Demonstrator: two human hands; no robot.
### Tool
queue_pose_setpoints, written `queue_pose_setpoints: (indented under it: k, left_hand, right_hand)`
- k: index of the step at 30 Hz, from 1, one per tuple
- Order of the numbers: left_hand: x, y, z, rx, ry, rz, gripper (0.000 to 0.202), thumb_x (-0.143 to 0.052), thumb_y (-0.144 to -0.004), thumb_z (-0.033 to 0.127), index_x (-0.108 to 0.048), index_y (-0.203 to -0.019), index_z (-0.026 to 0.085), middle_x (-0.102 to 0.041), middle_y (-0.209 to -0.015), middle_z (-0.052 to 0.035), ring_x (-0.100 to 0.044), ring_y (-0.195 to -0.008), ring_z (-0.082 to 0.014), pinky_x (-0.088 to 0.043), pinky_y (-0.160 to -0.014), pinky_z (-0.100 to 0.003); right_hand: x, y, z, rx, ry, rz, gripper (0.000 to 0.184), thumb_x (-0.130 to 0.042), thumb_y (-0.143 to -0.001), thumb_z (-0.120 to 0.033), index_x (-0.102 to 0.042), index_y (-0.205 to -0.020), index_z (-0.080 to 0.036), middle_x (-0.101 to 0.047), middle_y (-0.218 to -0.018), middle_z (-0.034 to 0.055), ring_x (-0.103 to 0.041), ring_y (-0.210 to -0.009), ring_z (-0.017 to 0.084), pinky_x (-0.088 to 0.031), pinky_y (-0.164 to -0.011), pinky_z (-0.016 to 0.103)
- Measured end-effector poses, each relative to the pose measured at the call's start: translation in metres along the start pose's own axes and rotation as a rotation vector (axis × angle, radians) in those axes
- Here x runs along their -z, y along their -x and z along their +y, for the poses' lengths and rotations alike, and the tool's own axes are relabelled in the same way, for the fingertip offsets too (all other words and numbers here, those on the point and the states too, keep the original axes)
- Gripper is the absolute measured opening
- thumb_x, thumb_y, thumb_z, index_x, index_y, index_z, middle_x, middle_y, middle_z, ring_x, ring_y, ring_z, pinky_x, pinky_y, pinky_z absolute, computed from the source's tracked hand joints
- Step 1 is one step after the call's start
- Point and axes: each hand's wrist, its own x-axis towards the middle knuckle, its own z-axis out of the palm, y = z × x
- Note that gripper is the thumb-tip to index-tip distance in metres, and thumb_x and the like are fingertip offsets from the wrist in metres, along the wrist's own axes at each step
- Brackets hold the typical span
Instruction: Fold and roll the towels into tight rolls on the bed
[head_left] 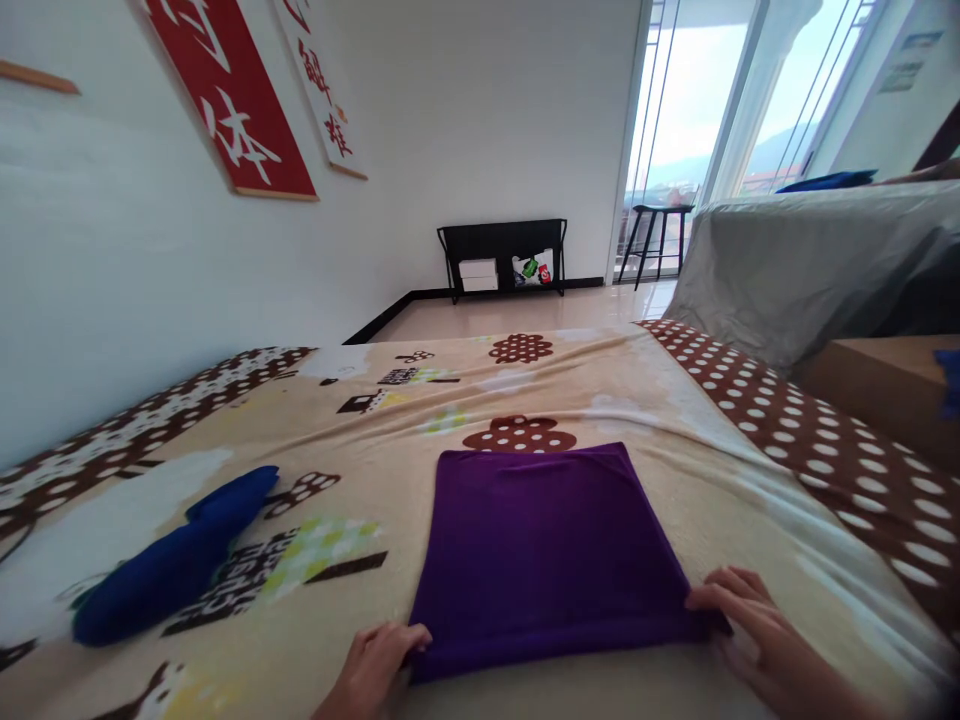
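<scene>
A purple cloth point(547, 550), folded into a rough square, lies flat on the patterned blanket point(360, 620). At its near left corner my left hand point(379, 660) is closed, pinching the edge between thumb and fingers. My right hand point(750, 620) grips the near right corner, where a small dark bit of fabric pokes out past the fingers. The near edge between both hands looks slightly lifted and straight. What the cloth is when unfolded cannot be made out.
To the left lies a bunched blue cloth point(180, 560). A cardboard box point(870, 390) and a plastic-covered piece of furniture point(810, 250) stand at the right. Beyond the blanket are a black rack point(502, 240), a stool point(660, 212) and red wall scroll point(240, 110).
</scene>
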Motion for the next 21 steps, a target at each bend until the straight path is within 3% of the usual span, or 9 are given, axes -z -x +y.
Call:
queue_pose_setpoints:
  k: [3,6,8,10,12,14,16,19,21]
  left_hand:
    - [-0.004,0.002,0.008,0.032,-0.065,0.029,0.034,-0.043,-0.086,0.010,-0.070,-0.101,0.026,-0.074,-0.094,-0.0023,-0.068,-0.088,-0.0194,-0.048,-0.083,-0.035]
    - [-0.004,-0.009,0.029,0.134,-0.251,0.177,0.031,-0.050,-0.087,0.014,-0.070,-0.108,0.025,-0.071,-0.110,-0.0083,-0.065,-0.098,-0.0272,-0.040,-0.088,-0.047]
    - [-0.008,-0.019,0.055,0.165,-0.349,0.296,0.032,-0.053,-0.086,0.011,-0.069,-0.109,0.024,-0.069,-0.118,-0.0101,-0.065,-0.100,-0.0279,-0.037,-0.089,-0.049]
    - [-0.018,-0.032,0.088,0.080,-0.263,0.369,0.033,-0.050,-0.088,0.009,-0.069,-0.110,0.023,-0.069,-0.120,-0.0095,-0.064,-0.104,-0.0252,-0.037,-0.094,-0.048]
    - [-0.032,-0.042,0.116,-0.117,-0.093,0.400,0.034,-0.043,-0.091,0.008,-0.068,-0.111,0.020,-0.071,-0.116,-0.0073,-0.064,-0.109,-0.0208,-0.039,-0.099,-0.041]
    - [-0.041,-0.048,0.126,-0.310,-0.012,0.374,0.035,-0.040,-0.093,0.009,-0.066,-0.115,0.016,-0.072,-0.116,-0.0061,-0.061,-0.116,-0.0187,-0.040,-0.102,-0.036]
    - [-0.038,-0.044,0.110,-0.367,-0.079,0.298,0.036,-0.045,-0.094,0.015,-0.062,-0.125,0.013,-0.069,-0.124,-0.0066,-0.058,-0.123,-0.0190,-0.039,-0.105,-0.034]
    - [-0.016,-0.025,0.056,-0.305,-0.210,0.142,0.048,-0.051,-0.092,0.024,-0.052,-0.139,0.015,-0.061,-0.137,-0.0065,-0.051,-0.131,-0.0190,-0.032,-0.111,-0.033]
    - [0.001,-0.010,0.025,-0.290,-0.252,0.056,0.054,-0.049,-0.091,0.021,-0.046,-0.145,0.018,-0.057,-0.143,-0.0052,-0.047,-0.135,-0.0184,-0.021,-0.117,-0.034]
  right_hand:
    - [-0.012,0.001,-0.006,-0.056,0.069,0.037,0.021,-0.048,-0.088,-0.019,-0.065,-0.100,-0.024,-0.069,-0.099,0.0047,-0.062,-0.094,0.022,-0.046,-0.083,0.036]
    - [-0.025,-0.010,-0.025,-0.186,0.314,0.258,0.026,-0.047,-0.086,-0.015,-0.065,-0.104,-0.022,-0.067,-0.117,0.0094,-0.061,-0.102,0.028,-0.040,-0.091,0.047]
    - [-0.035,-0.022,-0.051,-0.215,0.426,0.396,0.032,-0.046,-0.085,-0.012,-0.065,-0.110,-0.019,-0.062,-0.129,0.0128,-0.061,-0.105,0.029,-0.036,-0.093,0.050]
    - [-0.044,-0.035,-0.083,-0.088,0.402,0.442,0.040,-0.044,-0.085,-0.008,-0.064,-0.118,-0.019,-0.061,-0.133,0.0119,-0.061,-0.111,0.027,-0.035,-0.096,0.047]
    - [-0.053,-0.047,-0.111,0.129,0.299,0.405,0.046,-0.041,-0.087,-0.006,-0.062,-0.125,-0.020,-0.061,-0.135,0.0066,-0.057,-0.121,0.022,-0.035,-0.101,0.040]
    - [-0.057,-0.052,-0.122,0.283,0.234,0.317,0.050,-0.040,-0.089,-0.007,-0.058,-0.133,-0.019,-0.059,-0.138,0.0026,-0.051,-0.129,0.017,-0.034,-0.105,0.034]
    - [-0.054,-0.046,-0.110,0.287,0.253,0.239,0.051,-0.043,-0.091,-0.012,-0.050,-0.142,-0.018,-0.054,-0.144,0.0024,-0.047,-0.134,0.017,-0.033,-0.108,0.032]
    - [-0.037,-0.019,-0.066,0.197,0.317,0.155,0.058,-0.048,-0.094,-0.022,-0.037,-0.151,-0.020,-0.049,-0.148,0.0029,-0.045,-0.137,0.017,-0.031,-0.111,0.033]
    - [-0.023,0.000,-0.038,0.170,0.339,0.104,0.061,-0.049,-0.095,-0.026,-0.033,-0.153,-0.022,-0.048,-0.149,0.0023,-0.045,-0.137,0.018,-0.029,-0.113,0.034]
